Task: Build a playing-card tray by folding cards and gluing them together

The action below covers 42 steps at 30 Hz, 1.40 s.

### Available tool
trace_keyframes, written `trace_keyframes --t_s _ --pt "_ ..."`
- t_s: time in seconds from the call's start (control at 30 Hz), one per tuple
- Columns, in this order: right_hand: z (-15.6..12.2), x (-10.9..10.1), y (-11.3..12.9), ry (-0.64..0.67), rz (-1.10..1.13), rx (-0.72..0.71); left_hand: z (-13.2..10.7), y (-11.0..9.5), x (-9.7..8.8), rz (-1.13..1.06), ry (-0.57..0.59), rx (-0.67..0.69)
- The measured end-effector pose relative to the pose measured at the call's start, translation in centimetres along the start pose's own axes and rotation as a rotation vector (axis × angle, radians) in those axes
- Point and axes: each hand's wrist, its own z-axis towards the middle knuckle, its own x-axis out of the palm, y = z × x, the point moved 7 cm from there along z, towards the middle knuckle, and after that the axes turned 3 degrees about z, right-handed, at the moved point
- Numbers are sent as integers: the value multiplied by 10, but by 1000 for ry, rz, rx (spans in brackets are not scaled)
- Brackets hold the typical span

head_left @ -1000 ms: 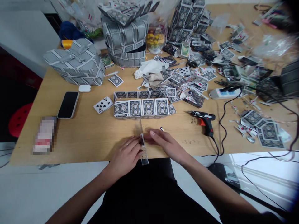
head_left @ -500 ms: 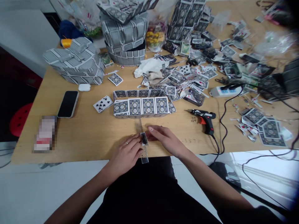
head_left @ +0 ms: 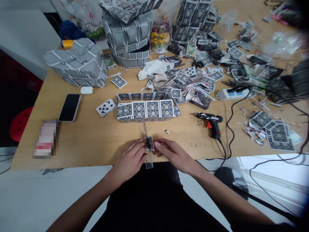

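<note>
A small folded or cut playing card piece (head_left: 149, 143) lies over a clear ruler (head_left: 149, 165) near the table's front edge. My left hand (head_left: 132, 155) holds the card's left side, its fingertips pressing on card and ruler. My right hand (head_left: 172, 154) is at the card's right edge, thumb and fingers curled together on it; the exact grip is partly hidden. Just beyond stands a long open box made of playing cards (head_left: 146, 111), patterned backs outward. A small scrap (head_left: 166, 131) lies beyond my right hand.
On the right are a glue gun (head_left: 210, 122), a power strip (head_left: 233, 94) with cords, and stacked cards (head_left: 280, 132). A phone (head_left: 70, 108), white earphone case (head_left: 86, 90) and loose cards (head_left: 106, 107) lie left. Woven card bags (head_left: 79, 66) and a heap of cards and scraps (head_left: 183, 80) fill the back.
My right hand has come down and nearer to the card's right edge. The small scrap now lies on the table beyond it. More of the card shows; my left hand has hardly moved.
</note>
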Motion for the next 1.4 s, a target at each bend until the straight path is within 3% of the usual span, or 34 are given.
trace_keyframes --t_s 0.17,0.4,0.57,0.7,0.87,1.0,1.1,1.2,1.4 --pt "-8 1 -9 -3 53 1 -1 1 2 -30 8 -14" --pt "7 0 6 22 -130 -274 -3 8 5 -164 -31 -67" --pt "10 -7 4 70 -110 -273 -7 11 7 -219 -34 -107" --pt "-2 -24 8 25 -73 -238 -11 13 9 -245 -18 -162" --pt "-17 -24 19 75 270 -173 -9 13 -2 -279 -77 -221" --pt "-15 1 6 119 618 -31 -3 6 -22 -385 -204 -158" --pt "-13 25 -9 211 752 86 -2 1 -36 -484 -299 -89" --pt "-14 35 -14 286 689 125 -4 3 -41 -556 -305 -123" --pt "-17 11 11 82 298 -142 -3 14 -32 -701 -110 -357"
